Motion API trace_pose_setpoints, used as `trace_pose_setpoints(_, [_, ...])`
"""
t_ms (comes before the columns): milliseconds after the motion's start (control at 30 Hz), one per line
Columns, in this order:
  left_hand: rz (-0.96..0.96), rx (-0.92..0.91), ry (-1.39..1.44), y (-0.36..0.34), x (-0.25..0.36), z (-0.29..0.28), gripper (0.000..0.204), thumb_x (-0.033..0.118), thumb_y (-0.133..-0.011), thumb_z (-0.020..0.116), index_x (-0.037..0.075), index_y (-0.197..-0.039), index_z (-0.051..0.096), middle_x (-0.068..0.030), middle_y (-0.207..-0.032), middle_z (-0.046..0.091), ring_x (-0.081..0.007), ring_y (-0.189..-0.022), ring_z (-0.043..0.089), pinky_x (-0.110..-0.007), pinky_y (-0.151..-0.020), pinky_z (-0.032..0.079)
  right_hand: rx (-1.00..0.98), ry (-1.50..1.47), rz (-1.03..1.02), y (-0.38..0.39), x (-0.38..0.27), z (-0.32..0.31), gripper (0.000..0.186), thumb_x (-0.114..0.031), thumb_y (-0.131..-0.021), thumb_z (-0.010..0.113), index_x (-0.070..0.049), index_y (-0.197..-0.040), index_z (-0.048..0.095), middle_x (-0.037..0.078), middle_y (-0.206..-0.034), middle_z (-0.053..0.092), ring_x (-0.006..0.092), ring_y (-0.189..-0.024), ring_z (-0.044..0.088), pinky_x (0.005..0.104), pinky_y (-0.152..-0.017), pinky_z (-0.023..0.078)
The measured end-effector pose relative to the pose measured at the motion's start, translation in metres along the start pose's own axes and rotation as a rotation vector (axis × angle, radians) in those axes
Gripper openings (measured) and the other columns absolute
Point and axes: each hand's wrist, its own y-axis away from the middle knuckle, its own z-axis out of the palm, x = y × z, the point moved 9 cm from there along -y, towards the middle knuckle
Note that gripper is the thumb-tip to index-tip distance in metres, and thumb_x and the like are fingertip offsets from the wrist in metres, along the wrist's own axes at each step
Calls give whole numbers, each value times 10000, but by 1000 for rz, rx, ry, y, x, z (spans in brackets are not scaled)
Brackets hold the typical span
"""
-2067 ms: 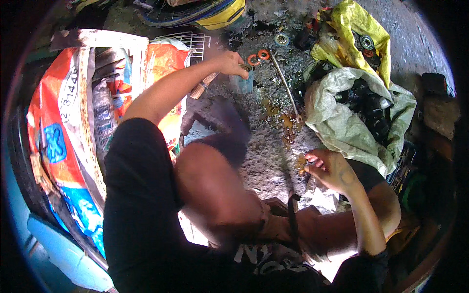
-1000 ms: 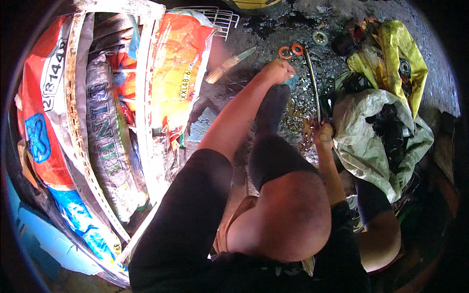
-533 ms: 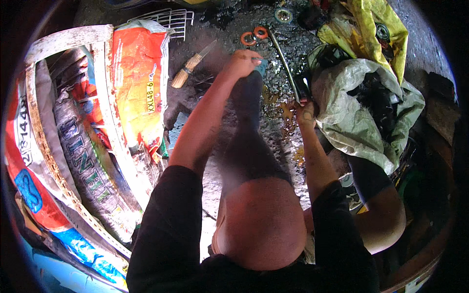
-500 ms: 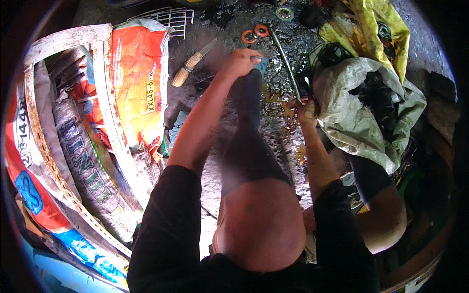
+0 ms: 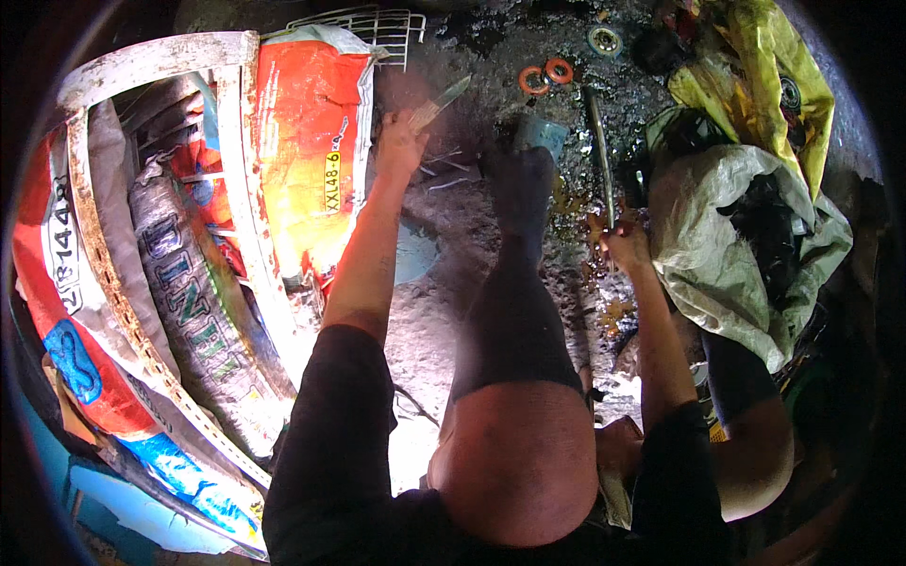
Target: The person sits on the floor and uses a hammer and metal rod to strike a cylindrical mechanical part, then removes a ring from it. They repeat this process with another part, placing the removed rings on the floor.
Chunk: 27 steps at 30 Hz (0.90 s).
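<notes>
My left hand [image 5: 404, 146] is closed over the wooden handle of a knife [image 5: 451, 94] on the ground, its blade pointing away and to the right. Most of the handle is hidden under my fingers. My right hand [image 5: 627, 247] grips the near end of a long metal rod [image 5: 601, 156], which extends away from me. Between the hands, a blue-grey flat piece [image 5: 543, 135] lies at the toe of my dark-covered foot [image 5: 519, 184]; the foot hides part of it.
Two orange rings [image 5: 545, 75] and a round wheel-like part [image 5: 604, 41] lie on the wet, dark ground beyond. At right stand a whitish sack [image 5: 698, 208] holding dark things and a yellow sack [image 5: 802, 85]. A rusty white frame [image 5: 231, 141] over printed sacks [image 5: 307, 141] fills the left.
My left hand has left the blue-grey piece and moved left onto the knife's handle. My right hand still holds the rod. The whole view has shifted, so things sit further right.
</notes>
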Motion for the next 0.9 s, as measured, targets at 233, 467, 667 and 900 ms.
trace_pose_setpoints(233, [48, -114, 143, -18, 73, -7, 477, 225, -855, 614, 131, -1316, 537, -228, -1105, 591, -391, -1037, 612, -499, -885, 501, 244, -141, 57, 29, -18, -3, 220, -303, -890, 690, -118, -811, 601, -40, -560, 488, 79, -404, 395, 268, -372, 295])
trace_pose_setpoints(467, [309, -574, 383, -51, 204, 29, 513, 416, -710, 806, 36, -1038, 700, -221, -988, 686, -342, -938, 679, -438, -805, 519, 279, -82, -12, 24, -19, 4, 265, -322, -867, 743, -104, -757, 640, -26, -594, 559, 88, -461, 433, 297, -436, 315])
trace_pose_setpoints(667, [422, -544, 317, -46, 212, 35, 459, 340, -714, 842, 57, -1048, 704, -186, -908, 694, -328, -869, 684, -448, -762, 508, 224, -72, 31, 35, -25, -11, 207, -297, -875, 733, -96, -843, 692, -24, -637, 593, 89, -486, 470, 278, -463, 345])
trace_pose_setpoints(900, [330, -527, 323, -46, 196, 24, 464, 370, -718, 838, 47, -1023, 704, -184, -863, 693, -310, -825, 681, -445, -729, 504, 194, 28, 119, 21, -8, -12, 196, -295, -884, 684, -106, -933, 700, 5, -727, 613, 120, -621, 526, 306, -572, 419])
